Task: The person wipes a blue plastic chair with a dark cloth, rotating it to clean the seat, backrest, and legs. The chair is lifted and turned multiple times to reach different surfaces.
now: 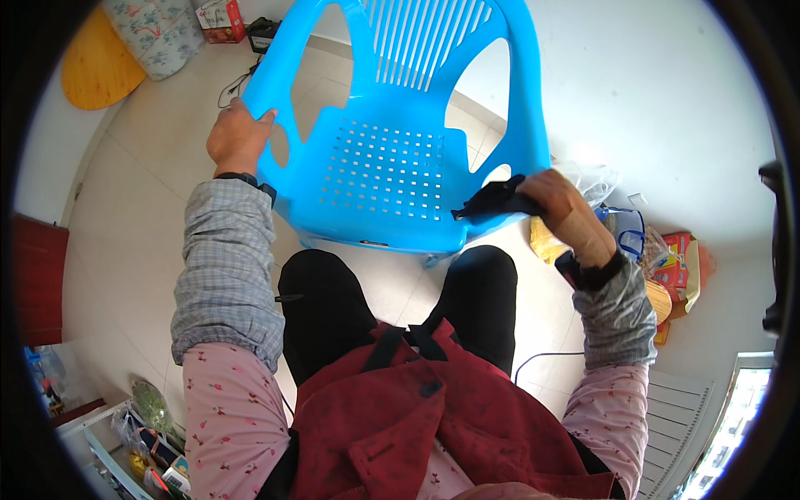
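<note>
A blue plastic armchair (387, 169) with a slatted back and a perforated seat stands in front of my knees. My left hand (239, 134) grips the chair's left armrest, thumb on top. At the front of the right armrest, my right hand (553, 194) holds a black cloth (497, 199), which hangs over the seat's right front corner. That hand is slightly blurred, and the cloth hides part of the armrest.
Bags and a red box (678, 259) lie by the wall at right. A black cable (550, 354) runs over the tiled floor. At top left are a round wooden board (100, 62) and a patterned cushion (156, 37). A crate of goods stands at lower left.
</note>
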Tool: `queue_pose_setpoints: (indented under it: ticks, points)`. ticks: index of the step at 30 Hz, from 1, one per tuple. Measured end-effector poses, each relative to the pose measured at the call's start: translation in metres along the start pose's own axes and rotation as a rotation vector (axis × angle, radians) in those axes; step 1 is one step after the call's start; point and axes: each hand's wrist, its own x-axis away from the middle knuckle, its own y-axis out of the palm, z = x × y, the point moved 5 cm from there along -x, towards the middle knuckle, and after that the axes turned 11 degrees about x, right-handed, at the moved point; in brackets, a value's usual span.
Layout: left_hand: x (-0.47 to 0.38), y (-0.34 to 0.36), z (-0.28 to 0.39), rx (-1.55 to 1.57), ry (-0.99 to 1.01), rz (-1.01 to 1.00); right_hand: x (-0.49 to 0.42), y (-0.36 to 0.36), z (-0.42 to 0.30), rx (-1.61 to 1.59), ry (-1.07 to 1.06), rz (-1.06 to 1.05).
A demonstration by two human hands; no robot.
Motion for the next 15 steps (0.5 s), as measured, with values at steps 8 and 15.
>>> queue_pose_setpoints:
  ticks: [8, 15]
  points:
    - [0.002, -0.002, 0.001, -0.030, -0.015, -0.025, 0.003, 0.017, -0.007, 0.166, 0.044, 0.108]
    - [0.006, -0.002, 0.002, -0.040, -0.011, -0.011, 0.060, 0.013, -0.002, -0.318, 0.374, 0.171]
